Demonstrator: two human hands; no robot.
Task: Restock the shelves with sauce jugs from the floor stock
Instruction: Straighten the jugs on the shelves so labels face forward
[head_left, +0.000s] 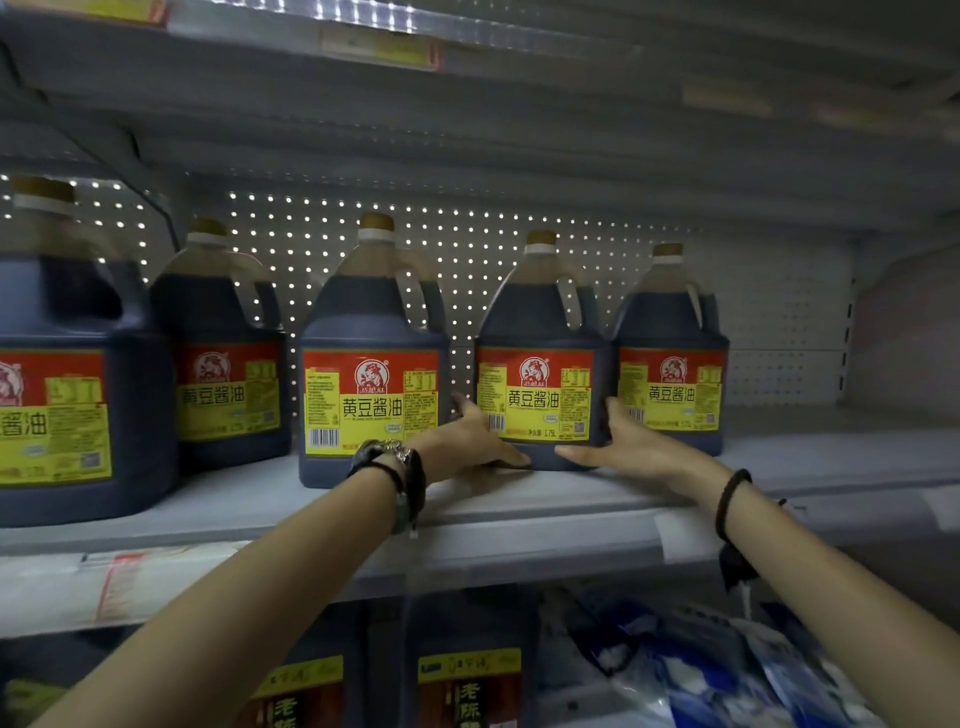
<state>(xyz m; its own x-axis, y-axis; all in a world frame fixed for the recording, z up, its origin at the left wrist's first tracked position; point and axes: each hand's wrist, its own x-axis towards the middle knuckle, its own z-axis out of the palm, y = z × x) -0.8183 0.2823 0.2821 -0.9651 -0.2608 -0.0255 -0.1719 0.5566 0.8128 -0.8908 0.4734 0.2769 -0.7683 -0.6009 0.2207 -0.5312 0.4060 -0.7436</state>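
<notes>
Left grip (475, 441) and right grip (621, 441) both sit low on one jug (537, 332), one per side. Fingers lie fairly straight up the side walls and thumbs run along the front foot, so both are spread and pressing inward, not wrapped round anything (fingertips past the jug's corners are hidden on my feed). The jug stands on the shelf (519, 499), fourth from left in the row, set back from the front edge, between the middle jug (371, 332) and the far-right jug (670, 338).

Risks, as I judge them: arms are reaching well out, so any shove comes from low on a tall, heavy body. Push too hard and the top could rock toward the pegboard back (467, 234). The gap to the far-right jug is v. tight w/ right fingers wedged in it, so sliding right could pinch them or nudge that jug along. It's a palm squeeze only, nothing on the handle (571, 301), so a lift from here could slip.

The jug is upright, long axis vertical, cap (541, 238) on top, label (535, 395) facing me, handle at the right shoulder.
</notes>
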